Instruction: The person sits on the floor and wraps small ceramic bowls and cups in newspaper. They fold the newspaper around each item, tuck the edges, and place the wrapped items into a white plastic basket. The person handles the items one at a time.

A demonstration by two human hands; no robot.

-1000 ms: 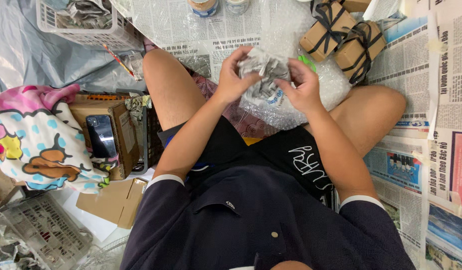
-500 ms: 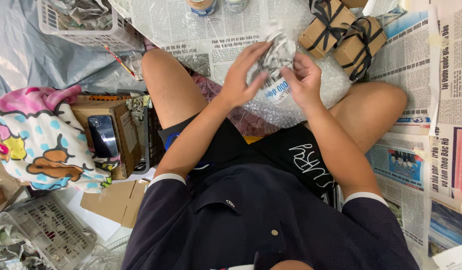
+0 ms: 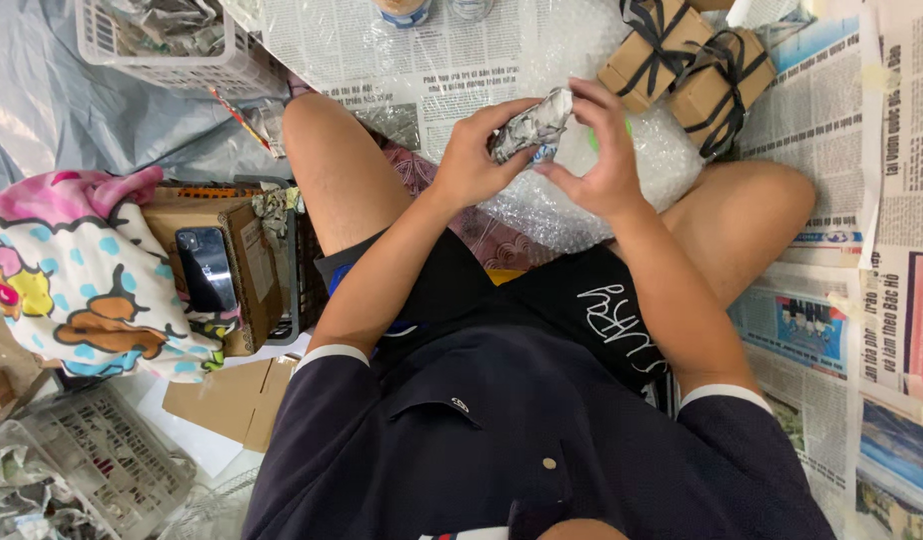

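I sit cross-legged on the floor. My left hand and my right hand both grip a small bundle wrapped in crumpled newspaper, held above my lap. The left hand clasps its lower left end, the right hand's fingers curl over its upper right end. Beneath the bundle lies a sheet of bubble wrap spread between my knees. What the newspaper wraps is hidden.
Two brown gift boxes tied with black ribbon sit at the upper right. Newspapers cover the floor on the right. A white basket stands at upper left. A phone lies on a cardboard box by a patterned cushion. Another basket is at lower left.
The newspaper bundle has been squeezed from a loose crumple into a tighter roll. Both hands have lifted it slightly and shifted their grip around it.
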